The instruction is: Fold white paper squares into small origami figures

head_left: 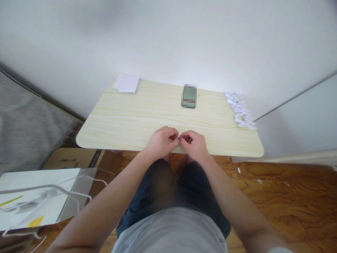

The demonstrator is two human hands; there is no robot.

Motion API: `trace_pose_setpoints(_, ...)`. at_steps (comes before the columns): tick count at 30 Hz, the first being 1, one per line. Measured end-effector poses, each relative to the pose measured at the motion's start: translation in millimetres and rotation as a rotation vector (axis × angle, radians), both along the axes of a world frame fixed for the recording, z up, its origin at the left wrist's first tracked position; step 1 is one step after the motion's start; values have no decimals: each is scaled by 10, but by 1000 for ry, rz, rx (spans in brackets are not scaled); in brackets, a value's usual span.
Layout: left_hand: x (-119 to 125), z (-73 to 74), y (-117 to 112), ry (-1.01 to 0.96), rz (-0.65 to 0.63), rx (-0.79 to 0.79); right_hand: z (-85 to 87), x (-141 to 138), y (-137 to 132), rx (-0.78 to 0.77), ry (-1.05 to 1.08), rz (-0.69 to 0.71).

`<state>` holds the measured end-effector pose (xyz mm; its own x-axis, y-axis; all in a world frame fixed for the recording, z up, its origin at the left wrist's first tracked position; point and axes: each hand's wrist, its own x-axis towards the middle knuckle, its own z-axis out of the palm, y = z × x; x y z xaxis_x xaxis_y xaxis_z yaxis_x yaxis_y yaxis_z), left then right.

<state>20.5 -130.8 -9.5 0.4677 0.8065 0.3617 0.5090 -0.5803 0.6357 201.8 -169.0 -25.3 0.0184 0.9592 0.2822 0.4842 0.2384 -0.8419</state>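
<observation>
Close to the front edge of the pale wooden table [126, 119], my left hand [162, 141] and my right hand [195, 143] meet fingertip to fingertip. Both are closed in a pinch. Whatever lies between the fingertips is tiny or hidden, and I cannot make it out. Beyond the hands lies a dark green phone-like rectangle [189, 96], blurred into blocks. A stack of white paper [127, 83] sits at the table's back left corner. Along the right edge runs a row of several small folded white paper pieces [240, 110], with pointed ends like origami.
A white wall [168, 42] rises directly behind the table. To the left are a grey cloth surface [31, 123], a cardboard box [71, 158] and a white box with cables [52, 179]. Small paper scraps [239, 170] lie on the wooden floor to the right.
</observation>
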Motion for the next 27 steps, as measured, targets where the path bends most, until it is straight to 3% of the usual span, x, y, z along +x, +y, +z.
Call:
trace_pose_setpoints(10, -136, -42, 14, -199, 126, -98, -5, 7, 13, 13, -19, -23)
trace_pose_setpoints(17, -89, -39, 13, -488, 88, -315, 52, 42, -3, -29, 102, -37)
trace_pose_setpoints(27, -3, -8, -38, -510, 63, -345, 78, 36, -24, -32, 111, 103)
